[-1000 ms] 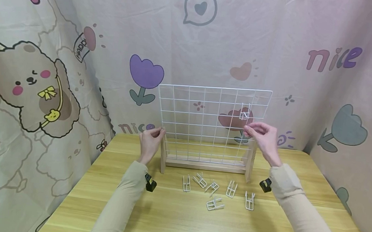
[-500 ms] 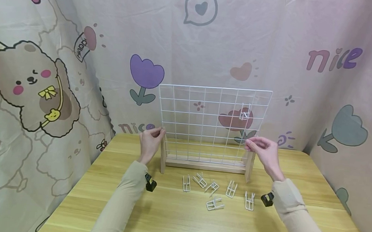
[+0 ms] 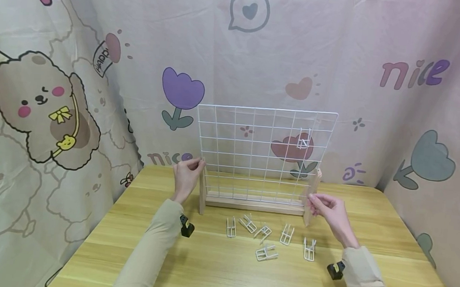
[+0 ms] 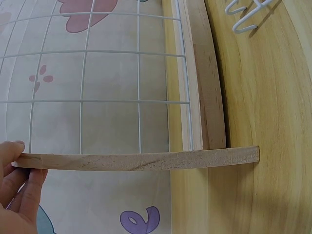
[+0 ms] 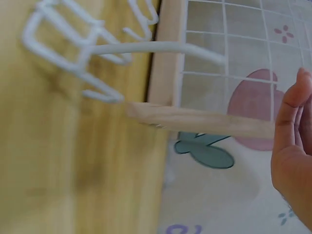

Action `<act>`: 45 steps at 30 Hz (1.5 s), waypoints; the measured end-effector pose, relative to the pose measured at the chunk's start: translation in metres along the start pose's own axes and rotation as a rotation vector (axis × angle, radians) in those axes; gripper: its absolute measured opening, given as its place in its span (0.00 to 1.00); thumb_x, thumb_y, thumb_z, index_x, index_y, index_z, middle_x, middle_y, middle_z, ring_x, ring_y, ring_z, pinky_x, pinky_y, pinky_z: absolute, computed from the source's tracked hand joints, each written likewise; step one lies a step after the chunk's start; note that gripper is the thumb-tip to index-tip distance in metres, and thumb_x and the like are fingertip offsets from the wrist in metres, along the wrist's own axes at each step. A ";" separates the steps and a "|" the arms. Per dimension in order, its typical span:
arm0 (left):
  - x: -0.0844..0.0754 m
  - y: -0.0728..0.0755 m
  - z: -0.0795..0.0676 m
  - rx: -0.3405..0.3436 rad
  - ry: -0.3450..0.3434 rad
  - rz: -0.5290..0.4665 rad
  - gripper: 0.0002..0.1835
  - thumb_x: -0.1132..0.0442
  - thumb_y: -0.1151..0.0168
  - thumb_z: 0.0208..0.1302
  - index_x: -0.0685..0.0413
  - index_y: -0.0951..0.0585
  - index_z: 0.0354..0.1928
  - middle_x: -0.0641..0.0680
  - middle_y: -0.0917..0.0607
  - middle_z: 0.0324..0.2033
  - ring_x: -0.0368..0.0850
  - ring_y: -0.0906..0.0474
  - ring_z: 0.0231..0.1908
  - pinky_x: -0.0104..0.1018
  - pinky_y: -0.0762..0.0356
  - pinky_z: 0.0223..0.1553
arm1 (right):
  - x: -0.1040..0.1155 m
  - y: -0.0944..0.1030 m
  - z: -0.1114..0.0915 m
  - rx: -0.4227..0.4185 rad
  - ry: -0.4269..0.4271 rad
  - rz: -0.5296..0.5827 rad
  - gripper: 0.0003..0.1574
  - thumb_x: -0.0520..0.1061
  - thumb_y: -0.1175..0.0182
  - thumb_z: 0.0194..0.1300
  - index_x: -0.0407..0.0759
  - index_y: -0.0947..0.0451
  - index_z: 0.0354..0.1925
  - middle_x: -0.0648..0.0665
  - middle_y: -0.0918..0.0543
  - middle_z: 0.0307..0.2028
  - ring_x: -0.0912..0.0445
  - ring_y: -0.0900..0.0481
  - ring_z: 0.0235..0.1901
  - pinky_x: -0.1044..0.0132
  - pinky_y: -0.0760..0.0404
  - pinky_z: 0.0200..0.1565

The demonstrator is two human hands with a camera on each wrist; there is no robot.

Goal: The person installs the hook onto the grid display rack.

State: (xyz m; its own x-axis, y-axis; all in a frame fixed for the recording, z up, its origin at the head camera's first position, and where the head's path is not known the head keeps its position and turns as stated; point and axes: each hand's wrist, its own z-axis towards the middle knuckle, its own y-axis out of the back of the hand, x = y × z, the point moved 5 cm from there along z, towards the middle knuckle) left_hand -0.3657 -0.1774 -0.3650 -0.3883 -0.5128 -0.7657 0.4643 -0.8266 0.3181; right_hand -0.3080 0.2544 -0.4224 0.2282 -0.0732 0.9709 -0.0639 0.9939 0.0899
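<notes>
A white wire grid panel [image 3: 268, 108] stands upright in a wooden stand [image 3: 255, 205]. My left hand [image 3: 186, 178] pinches the top of the stand's left side post [image 4: 131, 162], thumb on one face and fingers on the other. Beside the right side post [image 3: 313, 186] hovers my right hand [image 3: 333, 214], its fingers loosely bent and nothing between them. One white wire hook [image 3: 303, 143] hangs on the grid at the upper right. Several more hooks lie on the table in front of the stand, among them a hook [image 3: 309, 249] below my right hand.
The stand sits toward the back of a wood-grain table [image 3: 211, 277]. A printed curtain [image 3: 245, 50] hangs close behind it and along both sides. Loose hooks, one of them a hook [image 3: 266, 253] set nearer the front, lie between my forearms.
My right hand has come down from beside the hanging hook to the lower part of the right post. My left hand keeps its pinch on the left post.
</notes>
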 end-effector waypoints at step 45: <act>0.001 0.000 -0.002 -0.009 -0.005 -0.010 0.14 0.62 0.31 0.65 0.62 0.13 0.48 0.63 0.10 0.43 0.56 0.10 0.42 0.50 0.12 0.45 | -0.064 0.012 -0.050 0.309 -0.262 -0.220 0.20 0.41 0.33 0.64 0.24 0.22 0.46 0.53 0.17 0.33 0.64 0.24 0.24 0.71 0.21 0.26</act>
State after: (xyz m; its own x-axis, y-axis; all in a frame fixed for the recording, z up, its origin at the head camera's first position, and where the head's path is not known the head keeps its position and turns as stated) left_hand -0.3648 -0.1771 -0.3664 -0.3968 -0.5053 -0.7663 0.4672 -0.8298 0.3052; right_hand -0.2752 0.2753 -0.4944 0.0183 -0.3373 0.9412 -0.3374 0.8841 0.3234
